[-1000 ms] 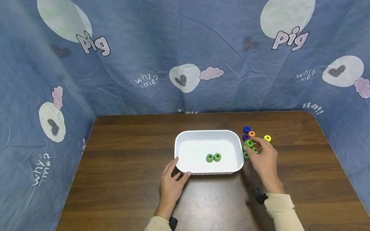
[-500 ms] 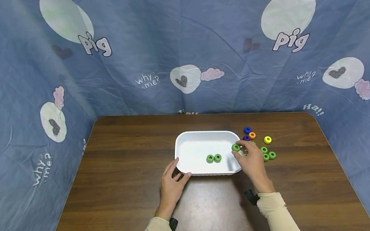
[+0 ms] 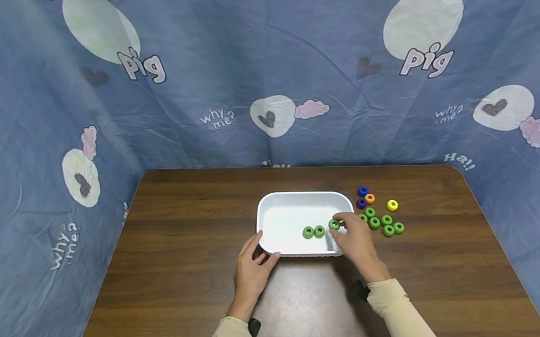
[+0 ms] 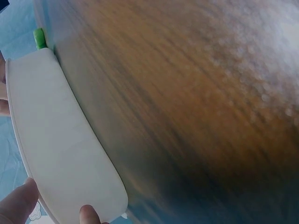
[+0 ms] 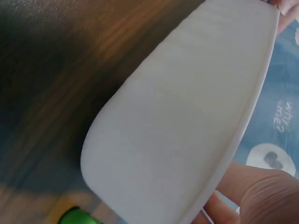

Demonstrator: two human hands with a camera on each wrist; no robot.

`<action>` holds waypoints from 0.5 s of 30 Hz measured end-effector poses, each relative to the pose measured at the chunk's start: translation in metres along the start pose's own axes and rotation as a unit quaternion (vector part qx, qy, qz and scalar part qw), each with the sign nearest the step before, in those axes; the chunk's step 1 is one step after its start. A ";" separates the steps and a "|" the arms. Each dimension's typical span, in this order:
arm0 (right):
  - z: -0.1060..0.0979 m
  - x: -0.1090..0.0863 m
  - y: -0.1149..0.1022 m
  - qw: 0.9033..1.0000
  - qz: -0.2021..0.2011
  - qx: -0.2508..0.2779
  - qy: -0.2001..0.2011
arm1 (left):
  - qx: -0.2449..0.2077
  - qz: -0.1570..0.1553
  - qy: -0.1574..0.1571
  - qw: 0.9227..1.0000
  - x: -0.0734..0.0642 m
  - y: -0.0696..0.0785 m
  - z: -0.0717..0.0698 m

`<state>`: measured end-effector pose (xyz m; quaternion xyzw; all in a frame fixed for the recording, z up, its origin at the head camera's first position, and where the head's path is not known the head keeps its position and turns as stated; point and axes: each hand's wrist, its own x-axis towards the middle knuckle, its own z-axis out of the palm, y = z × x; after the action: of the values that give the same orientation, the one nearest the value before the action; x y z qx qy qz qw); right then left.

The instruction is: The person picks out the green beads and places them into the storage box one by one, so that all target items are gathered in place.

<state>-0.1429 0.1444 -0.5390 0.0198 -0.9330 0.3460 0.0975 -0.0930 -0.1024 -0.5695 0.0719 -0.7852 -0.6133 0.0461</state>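
A white tray (image 3: 282, 213) lies on the wooden table, two green ring-shaped beads (image 3: 308, 232) on its floor. At its near left corner, my left hand (image 3: 251, 274) holds the tray, thumb on the near wall and fingers at the left side. In the left wrist view two fingertips (image 4: 88, 215) touch the tray wall. My right hand (image 3: 358, 243) reaches over the tray's right end and pinches another green bead (image 3: 334, 223) between thumb and fingertips. It is close to the pair. In the right wrist view, the tray wall (image 5: 173, 112) hides the fingertips.
Right of the tray lie several green beads (image 3: 386, 220), a blue bead (image 3: 363, 191), a purple one (image 3: 361, 203), an orange one (image 3: 370, 198) and a yellow one (image 3: 392, 205). A blue patterned curtain (image 3: 183, 88) surrounds the table (image 3: 169, 237).
My right hand has taken a green bead from the pile and carried it left over the tray's right wall, close to the two inside. The left hand stays at the corner.
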 end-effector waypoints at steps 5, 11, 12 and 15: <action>0.006 0.003 -0.001 0.999 -0.023 -0.027 -0.010 | -0.003 0.002 0.002 1.000 0.000 0.000 0.000; 0.012 0.007 -0.002 0.998 -0.014 -0.049 -0.042 | 0.000 0.001 0.006 1.000 0.000 0.000 0.000; 0.013 0.007 -0.002 0.998 -0.011 -0.052 -0.045 | 0.002 0.001 0.007 1.000 0.000 0.000 0.000; 0.015 0.008 -0.003 0.997 -0.005 -0.061 -0.050 | 0.004 0.004 0.008 1.000 0.000 0.000 0.001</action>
<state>-0.1528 0.1326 -0.5473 0.0355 -0.9559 0.2867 0.0530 -0.0935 -0.1019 -0.5701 0.0739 -0.7873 -0.6098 0.0540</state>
